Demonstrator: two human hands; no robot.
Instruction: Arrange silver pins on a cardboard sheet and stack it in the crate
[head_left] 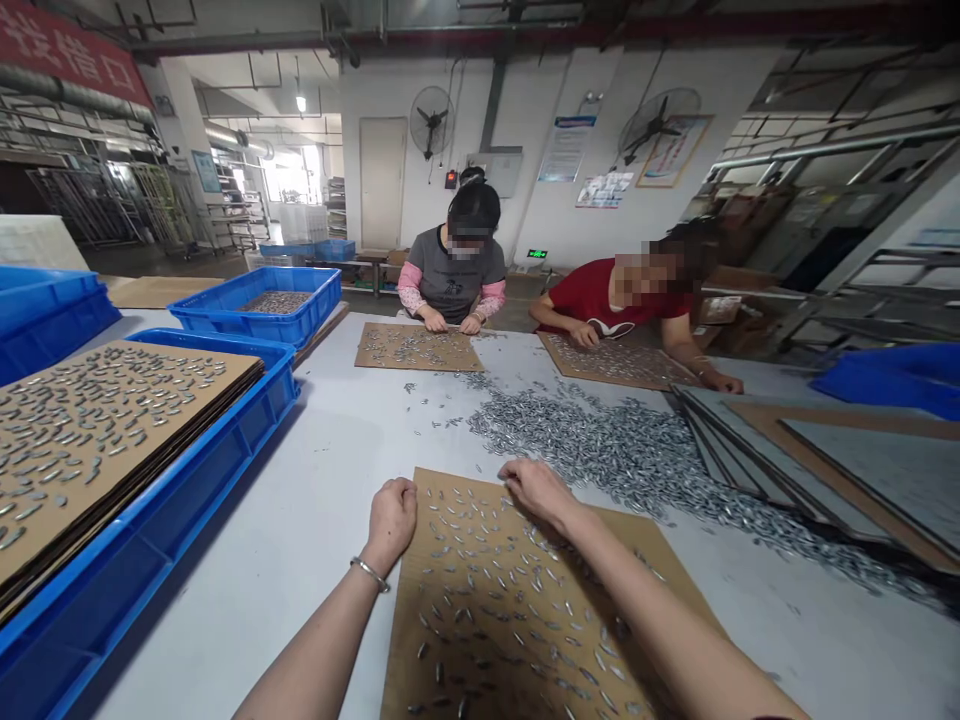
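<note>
A brown cardboard sheet [480, 600] lies in front of me, strewn with small, slim silvery metal pieces [501, 582]. My left hand [394, 520], a metal bangle on its wrist, is closed at the sheet's left edge near the far corner, with the fingers curled against the cardboard. Over the far edge of the sheet, my right hand [538, 490] has its thumb and fingers drawn together. Whatever may be between those fingertips is too small to make out. Just beyond it spreads a large loose heap of the same metal pieces [592, 440].
Blue crates [289, 385] stand on the left, one with stacked, piece-covered cardboard sheets [127, 400]. Across the white table [322, 480], two people [457, 270] [637, 310] work at similar sheets. Grey and brown boards [847, 460] are piled at right beside a blue plastic item [892, 380].
</note>
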